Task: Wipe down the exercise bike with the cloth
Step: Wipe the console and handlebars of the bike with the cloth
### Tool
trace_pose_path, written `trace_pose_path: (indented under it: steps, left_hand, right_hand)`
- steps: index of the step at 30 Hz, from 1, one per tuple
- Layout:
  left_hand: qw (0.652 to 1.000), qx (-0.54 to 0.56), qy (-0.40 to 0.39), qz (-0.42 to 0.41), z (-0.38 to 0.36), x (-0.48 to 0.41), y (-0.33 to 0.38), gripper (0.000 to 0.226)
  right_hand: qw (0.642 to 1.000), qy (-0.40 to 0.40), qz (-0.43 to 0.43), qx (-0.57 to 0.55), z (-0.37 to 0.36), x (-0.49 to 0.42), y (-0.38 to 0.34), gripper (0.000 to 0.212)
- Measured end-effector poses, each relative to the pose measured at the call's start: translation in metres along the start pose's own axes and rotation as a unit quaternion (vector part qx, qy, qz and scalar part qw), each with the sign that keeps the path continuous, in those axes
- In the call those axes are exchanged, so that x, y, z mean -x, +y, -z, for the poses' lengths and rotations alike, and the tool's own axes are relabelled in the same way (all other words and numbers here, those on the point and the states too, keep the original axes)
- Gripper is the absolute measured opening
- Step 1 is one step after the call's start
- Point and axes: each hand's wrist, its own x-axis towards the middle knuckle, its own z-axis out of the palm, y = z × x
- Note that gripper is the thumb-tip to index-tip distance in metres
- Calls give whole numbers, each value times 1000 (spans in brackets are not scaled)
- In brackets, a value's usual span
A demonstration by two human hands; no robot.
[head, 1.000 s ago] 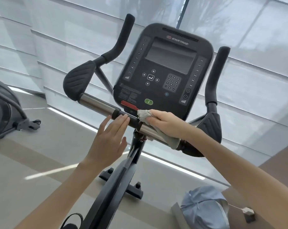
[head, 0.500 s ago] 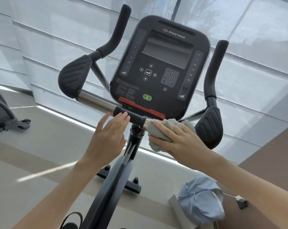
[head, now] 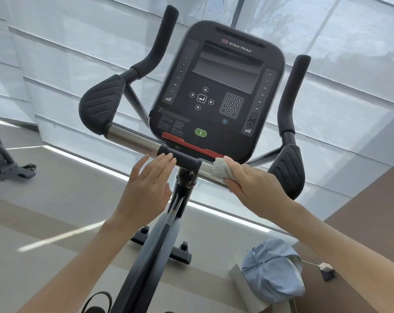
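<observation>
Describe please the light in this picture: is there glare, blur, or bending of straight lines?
Head view: daylight comes through the pale window blinds, so the black console in front looks dark, yet its STAR TRAC logo reads sharp; bright streaks lie on the floor; the chrome handlebar tube shows glare; the wide lens bends the blind lines; no strong blur.

A bunched grey cloth (head: 219,171) lies pressed on the black exercise bike's (head: 216,91) chrome handlebar, right of the centre clamp.
</observation>
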Motion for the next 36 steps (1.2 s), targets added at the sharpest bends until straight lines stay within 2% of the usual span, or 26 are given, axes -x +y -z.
trace_pose_path:
  steps: [4, 7, 13, 16, 19, 22, 24, 26, 27, 30, 36]
  left_hand:
    - [1000, -9, -2, -16, -3, -2, 4, 46]
    - [1000, -15, 3, -17, -4, -1, 4, 44]
    - [1000, 1, 7, -2, 2, 4, -1, 46]
    - [1000, 1, 9, 28, 7, 12, -11, 46]
    - [999, -4, 14, 50, 9, 21, -20, 48]
    - [998, -6, 19, 65, 10, 25, -25, 49]
    - [997, -6, 20, 70, 11, 26, -25, 50]
    - [997, -3, 18, 71, 12, 26, -23, 50]
    - [997, 0, 18, 70, 12, 26, -21, 49]
    - [998, 4, 16, 65, 12, 23, -14, 49]
    - [998, -14, -19, 52, 11, 8, 0, 53]
  right_hand:
    - [988, 90, 68, 101, -12, 26, 9, 47]
    - [979, 119, 109, 124, -23, 31, 9, 49]
    - [972, 125, 129, 149, -32, -24, -32, 59]
    - [965, 128, 143, 180, -31, -55, -56, 58]
    - [968, 110, 123, 191, -26, -79, -79, 56]
    - [989, 70, 95, 89, -18, -97, -87, 50]
    - [995, -11, 62, -82, -12, -112, -80, 42]
    - [956, -143, 13, -254, -6, -125, -67, 35]
    - [934, -184, -3, -308, -5, -129, -60, 33]
    - [909, -215, -23, -357, -5, -123, -42, 32]
    - [905, -233, -48, -352, -2, -99, -19, 46]
